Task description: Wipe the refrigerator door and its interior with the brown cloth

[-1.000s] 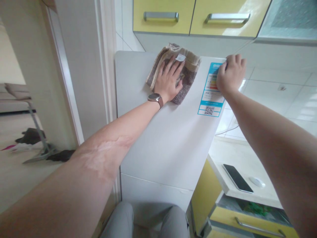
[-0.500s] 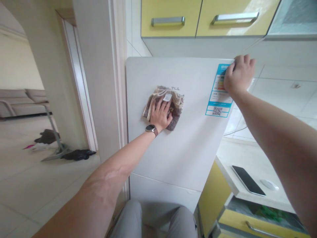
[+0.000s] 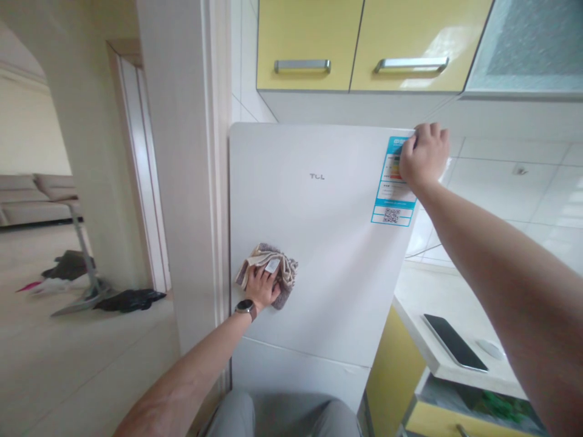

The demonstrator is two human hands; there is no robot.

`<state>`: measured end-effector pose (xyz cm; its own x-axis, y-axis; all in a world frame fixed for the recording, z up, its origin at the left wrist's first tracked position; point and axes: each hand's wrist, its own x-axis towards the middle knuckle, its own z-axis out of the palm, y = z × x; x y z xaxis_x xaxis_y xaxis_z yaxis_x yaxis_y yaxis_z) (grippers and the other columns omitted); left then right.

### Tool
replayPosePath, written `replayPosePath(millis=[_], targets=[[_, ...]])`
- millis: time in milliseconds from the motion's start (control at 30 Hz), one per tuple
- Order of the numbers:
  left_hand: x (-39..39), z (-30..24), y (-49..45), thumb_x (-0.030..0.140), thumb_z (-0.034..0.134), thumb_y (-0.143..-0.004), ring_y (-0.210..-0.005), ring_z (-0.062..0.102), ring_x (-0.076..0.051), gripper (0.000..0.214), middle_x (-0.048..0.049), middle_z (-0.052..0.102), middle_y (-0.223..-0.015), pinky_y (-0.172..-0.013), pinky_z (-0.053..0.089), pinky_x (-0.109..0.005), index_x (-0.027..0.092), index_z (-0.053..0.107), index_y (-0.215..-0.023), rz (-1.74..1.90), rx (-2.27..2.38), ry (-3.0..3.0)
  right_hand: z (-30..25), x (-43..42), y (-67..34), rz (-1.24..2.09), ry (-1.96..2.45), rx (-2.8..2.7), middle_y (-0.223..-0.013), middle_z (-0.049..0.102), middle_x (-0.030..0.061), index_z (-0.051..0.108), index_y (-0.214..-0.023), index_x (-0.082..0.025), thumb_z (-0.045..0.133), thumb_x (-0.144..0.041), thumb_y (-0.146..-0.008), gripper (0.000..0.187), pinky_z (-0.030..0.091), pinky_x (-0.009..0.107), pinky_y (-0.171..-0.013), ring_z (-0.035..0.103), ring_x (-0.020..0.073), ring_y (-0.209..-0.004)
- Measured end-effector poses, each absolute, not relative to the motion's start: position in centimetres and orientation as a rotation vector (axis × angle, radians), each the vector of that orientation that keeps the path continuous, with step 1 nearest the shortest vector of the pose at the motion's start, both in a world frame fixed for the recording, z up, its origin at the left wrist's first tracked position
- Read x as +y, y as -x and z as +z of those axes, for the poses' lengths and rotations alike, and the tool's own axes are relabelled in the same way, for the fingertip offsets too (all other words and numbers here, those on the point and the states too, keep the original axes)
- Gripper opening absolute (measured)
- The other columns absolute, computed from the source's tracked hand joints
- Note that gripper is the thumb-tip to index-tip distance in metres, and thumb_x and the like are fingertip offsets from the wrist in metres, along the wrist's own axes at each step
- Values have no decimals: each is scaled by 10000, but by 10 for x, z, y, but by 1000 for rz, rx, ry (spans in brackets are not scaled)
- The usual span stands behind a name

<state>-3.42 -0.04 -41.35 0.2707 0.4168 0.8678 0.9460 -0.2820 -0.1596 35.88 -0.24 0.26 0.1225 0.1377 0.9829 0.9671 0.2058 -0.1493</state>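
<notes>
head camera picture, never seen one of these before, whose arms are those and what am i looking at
There's no robot here: these are a person's bare arms, seen from a camera worn on their own head, looking forward and down. Before them is a white door, probably a fridge's, marked TCL, with a blue-edged label. The left hand, with a watch on its wrist, presses a crumpled brown-and-beige cloth against the door's lower left. The right hand curls around its upper right edge. A dark flat device, perhaps a phone, lies on the counter. Yellow cabinets hang above.
</notes>
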Motion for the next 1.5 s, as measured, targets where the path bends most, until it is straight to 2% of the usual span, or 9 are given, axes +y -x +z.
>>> replayPosePath(millis=[233,400,600,767,900,1067,1167,1333,1500], targets=[[-8,-517,61,293,571,-898,-1061,704,-389,441,-185,775,-1007,-1029,496,-589,166,782,-1263,-786,-1478,1829,-2,-10,-357,-880,1139,-1322,-1241,588,169,596,-1114,-207,320,-324,-1028,312,350,522,-1050,467,337,-1200],[-3,-519,63,281,513,-952,-1246,651,-392,472,-203,739,-1253,-1116,453,-615,172,728,-1358,-814,-1461,1770,-2,-1,-361,-934,1123,-1308,-1219,609,158,615,-1137,-212,312,-365,-1034,355,399,534,-1027,504,345,-1197],[3,-430,52,297,453,-1008,-1379,558,-396,522,-234,670,-1378,-1211,345,-640,107,634,-1459,-906,-1417,1688,-2,1,-362,-926,1142,-1305,-1238,612,168,617,-1146,-205,314,-355,-1015,362,397,535,-1030,502,352,-1210],[-1,-299,40,300,424,-1032,-1533,389,-358,582,-232,616,-1439,-1298,195,-611,87,496,-1570,-1010,-1301,1668,-3,-9,-357,-875,1148,-1318,-1261,594,175,593,-1127,-214,339,-311,-989,305,367,543,-1038,476,364,-1234],[-4,-190,22,318,400,-1043,-1600,271,-323,620,-221,519,-1554,-1318,161,-592,96,401,-1621,-1097,-1292,1690,-1,-10,-357,-843,1169,-1325,-1289,572,202,570,-1112,-215,349,-265,-983,261,321,522,-1048,439,352,-1242],[3,-80,-4,320,426,-1048,-1641,143,-231,645,-143,367,-1686,-1346,103,-535,121,329,-1653,-1229,-1337,1672,3,-2,-361,-889,1193,-1283,-1301,561,207,575,-1128,-192,382,-208,-952,261,304,485,-1050,427,329,-1236],[4,-59,-3,286,454,-1034,-1642,112,-180,668,-87,327,-1712,-1350,59,-498,152,294,-1669,-1222,-1243,1678,5,3,-363,-913,1157,-1268,-1294,569,199,583,-1111,-209,383,-210,-956,253,301,484,-1051,430,330,-1219],[5,-88,20,293,424,-1019,-1637,152,-205,647,-102,408,-1663,-1340,-8,-416,113,353,-1637,-1279,-1079,1642,6,7,-366,-926,1092,-1250,-1278,585,193,583,-1059,-243,368,-219,-967,236,303,496,-1029,444,345,-1196],[9,-116,43,221,481,-984,-1645,118,-274,654,-129,390,-1656,-1347,44,-540,94,360,-1614,-1302,-1082,1670,5,3,-366,-903,1111,-1282,-1326,562,193,565,-1117,-216,373,-190,-988,232,294,501,-1062,436,342,-1258]])
